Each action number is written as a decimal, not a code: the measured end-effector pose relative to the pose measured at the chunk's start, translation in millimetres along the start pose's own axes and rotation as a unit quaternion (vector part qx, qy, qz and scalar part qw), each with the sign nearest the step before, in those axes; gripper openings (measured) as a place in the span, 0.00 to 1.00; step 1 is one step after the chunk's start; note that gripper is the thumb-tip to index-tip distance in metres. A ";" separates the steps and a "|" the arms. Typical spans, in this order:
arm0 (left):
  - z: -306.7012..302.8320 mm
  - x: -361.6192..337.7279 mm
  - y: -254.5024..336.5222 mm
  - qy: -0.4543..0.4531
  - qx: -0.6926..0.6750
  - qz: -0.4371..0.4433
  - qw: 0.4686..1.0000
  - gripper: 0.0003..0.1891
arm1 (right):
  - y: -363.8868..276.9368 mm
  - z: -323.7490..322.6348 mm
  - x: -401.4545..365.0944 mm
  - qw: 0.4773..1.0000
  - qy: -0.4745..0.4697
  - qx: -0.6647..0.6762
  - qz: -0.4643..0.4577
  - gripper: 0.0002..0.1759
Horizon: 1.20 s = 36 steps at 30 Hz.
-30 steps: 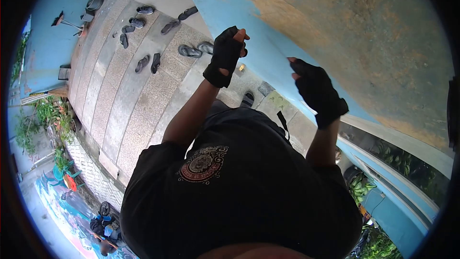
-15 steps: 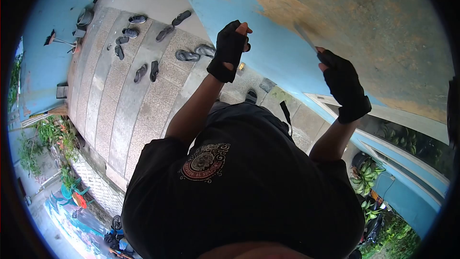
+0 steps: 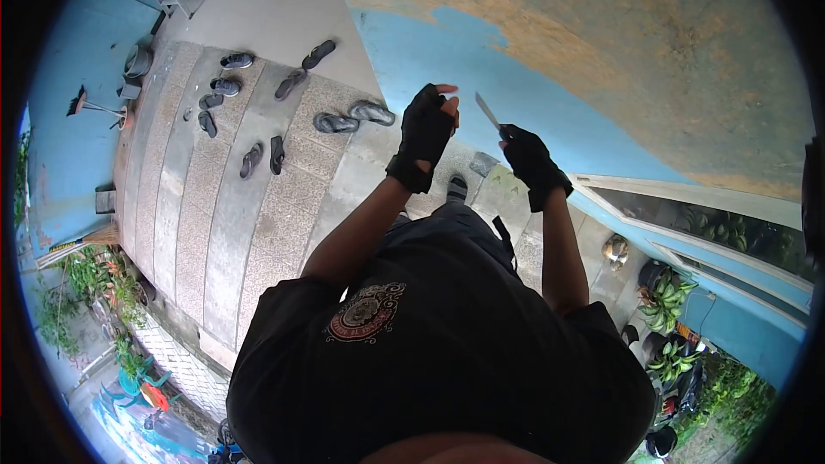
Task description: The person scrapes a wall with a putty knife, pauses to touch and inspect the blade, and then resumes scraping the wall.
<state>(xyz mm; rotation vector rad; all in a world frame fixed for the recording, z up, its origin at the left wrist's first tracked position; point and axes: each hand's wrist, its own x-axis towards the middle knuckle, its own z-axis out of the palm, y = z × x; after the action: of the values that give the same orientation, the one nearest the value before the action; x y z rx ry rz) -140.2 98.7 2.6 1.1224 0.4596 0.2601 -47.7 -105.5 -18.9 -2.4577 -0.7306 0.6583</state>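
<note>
Gripping one scraper (image 3: 487, 110), the right hand (image 3: 528, 159) hovers beside the loosely open, empty left hand (image 3: 425, 133).

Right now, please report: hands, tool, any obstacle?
Right hand shut on scraper, blade up near blue wall. Left hand raised beside it, palm hidden. Nothing between blade and wall.

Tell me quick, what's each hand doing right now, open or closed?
Left hand: fingers curled, back to camera; contents cannot be told.
Right hand: closed, grip on a thin metal blade.
</note>
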 end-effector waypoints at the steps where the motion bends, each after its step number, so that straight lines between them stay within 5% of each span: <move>1: 3.8 -5.1 -5.2 0.023 0.025 0.042 0.999 0.07 | 0.8 -6.6 -8.6 0.999 0.050 0.006 -0.018 0.19; 3: 5.0 -3.3 -25.1 0.012 0.080 0.070 0.994 0.22 | -15.3 -25.7 -24.3 0.993 0.106 0.046 -0.019 0.19; 5: 25.7 -0.3 -36.7 0.006 0.029 0.005 1.000 0.20 | -30.0 -34.9 -33.2 0.980 0.177 0.057 -0.066 0.17; 6: 38.9 2.4 -35.3 0.001 -0.048 -0.057 0.997 0.19 | -32.0 -39.2 -32.9 0.981 0.172 0.055 -0.069 0.17; 8: 55.1 12.1 -33.4 -0.103 -0.174 -0.152 0.968 0.23 | -36.3 -48.4 -31.8 0.952 0.022 0.297 0.076 0.21; 9: 61.6 19.3 -41.9 -0.181 -0.290 -0.150 0.928 0.25 | -34.1 -46.9 -28.6 0.953 0.016 0.292 0.072 0.21; 11: 78.2 42.9 -79.9 -0.176 -0.356 -0.149 0.906 0.25 | -27.7 -43.2 -20.1 0.876 0.009 0.475 0.089 0.28; 18: 116.8 65.1 -78.4 -0.164 -0.490 -0.064 0.854 0.20 | -16.1 -67.2 -17.1 0.851 -0.123 0.507 0.067 0.29; 20: 121.6 62.9 -59.1 -0.159 -0.493 -0.057 0.853 0.20 | -14.9 -71.1 -9.6 0.886 -0.110 0.449 0.045 0.30; 23: 126.3 68.5 -51.7 -0.120 -0.485 -0.080 0.862 0.22 | -21.1 -82.9 -2.0 0.873 -0.117 0.472 0.033 0.20; 25: 126.0 82.0 -60.9 -0.161 -0.479 -0.044 0.862 0.22 | -20.2 -84.3 2.8 0.858 -0.122 0.498 0.040 0.05; 29: 132.1 83.3 -59.7 -0.131 -0.498 -0.062 0.855 0.23 | -10.4 -82.1 7.5 0.815 -0.141 0.559 0.064 0.09; 32: 132.0 85.6 -61.9 -0.154 -0.524 -0.046 0.836 0.23 | -1.4 -79.6 13.4 0.825 -0.155 0.540 0.058 0.07; 34: 130.2 84.8 -61.4 -0.176 -0.537 -0.043 0.824 0.22 | -3.9 -75.2 14.2 0.930 -0.047 0.364 0.006 0.05; 36: 134.0 81.4 -62.4 -0.176 -0.544 -0.043 0.819 0.22 | -7.7 -80.6 8.0 0.938 -0.043 0.343 0.004 0.04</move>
<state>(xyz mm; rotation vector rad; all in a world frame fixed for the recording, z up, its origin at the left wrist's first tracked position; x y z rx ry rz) -6.4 -0.4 -24.7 -0.0003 -0.0217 0.1791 1.0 -120.2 44.6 -1.7970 -0.4189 0.8558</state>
